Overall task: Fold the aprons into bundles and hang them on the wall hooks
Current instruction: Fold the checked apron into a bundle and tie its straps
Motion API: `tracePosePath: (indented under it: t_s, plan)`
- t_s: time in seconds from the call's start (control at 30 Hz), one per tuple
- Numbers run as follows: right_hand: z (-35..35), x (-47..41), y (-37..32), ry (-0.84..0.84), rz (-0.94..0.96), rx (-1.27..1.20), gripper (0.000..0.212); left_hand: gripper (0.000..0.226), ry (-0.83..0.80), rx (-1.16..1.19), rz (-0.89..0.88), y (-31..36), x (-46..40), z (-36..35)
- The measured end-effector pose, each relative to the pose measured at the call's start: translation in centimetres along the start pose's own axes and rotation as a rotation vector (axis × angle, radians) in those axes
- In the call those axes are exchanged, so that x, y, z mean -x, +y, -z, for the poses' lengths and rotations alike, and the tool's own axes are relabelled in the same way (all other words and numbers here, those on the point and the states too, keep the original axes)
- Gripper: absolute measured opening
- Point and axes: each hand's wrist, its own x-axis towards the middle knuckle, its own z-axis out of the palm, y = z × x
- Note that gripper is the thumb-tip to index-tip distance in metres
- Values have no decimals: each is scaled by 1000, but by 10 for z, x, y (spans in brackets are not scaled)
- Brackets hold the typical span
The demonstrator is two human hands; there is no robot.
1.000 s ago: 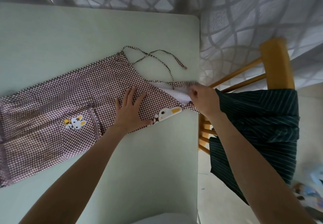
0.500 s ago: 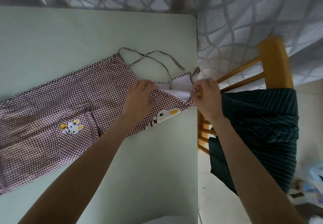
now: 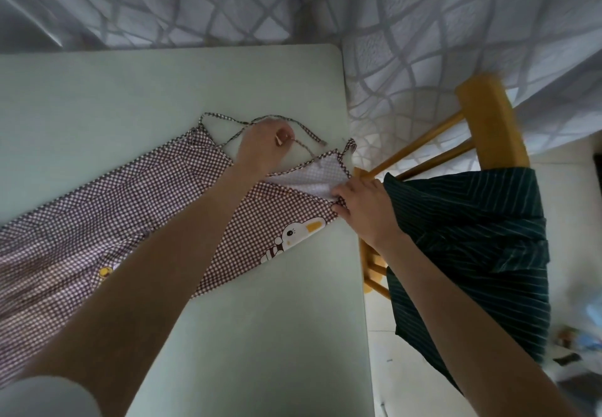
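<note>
The checked apron point(image 3: 136, 208) lies flat on the pale green table point(image 3: 97, 97). It runs from the left edge, where it is cut off, to the right edge. Your left arm lies over its middle, so you can't see that part. A small yellow bit of a picture point(image 3: 105, 271) peeks out beside your arm. A white bunny picture point(image 3: 294, 236) sits near the right edge, and part of it is folded under.

Your left hand point(image 3: 262, 146) is over the thin strings point(image 3: 224, 121) near the far side of the apron. Its fingers are curled and seem to pinch a string, but the hand hides most of it.

Your right hand point(image 3: 365, 211) is at the right edge of the table. It pinches the apron's top corner, where the pale inside of the cloth point(image 3: 312, 178) shows.

Off the table's right edge, a dark striped cloth point(image 3: 472, 253) hangs over a wooden chair point(image 3: 488, 120). It hides most of the chair. The things on the floor beyond are too blurry to tell.
</note>
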Motion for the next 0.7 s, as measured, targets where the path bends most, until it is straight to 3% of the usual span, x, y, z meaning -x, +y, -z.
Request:
tracePosePath:
  t_s: [0.1,0.2,0.3,0.43,0.57,0.63,0.7]
  plan:
    - [8,-10,2,42,-15,-61,9,46,73,154,150,0,10,1]
    - [18,-29,5,89,-135,-224,20,35,152,114,-32,0,38,-2]
    - [22,-60,10,6,-234,-289,28,23,186,-65,-231,-10,71,-12]
    - [11,-80,16,-42,-251,-189,24,48,19,-242,-252,-25,99,-32]
    - [5,-62,22,234,-373,-239,32,80,-158,-333,-159,-27,103,-39]
    - [4,-40,25,433,-495,-336,27,86,-158,-321,-110,-26,101,-40]
    - [-1,-18,25,473,-531,-405,30,84,-109,-310,-119,-24,98,-39]
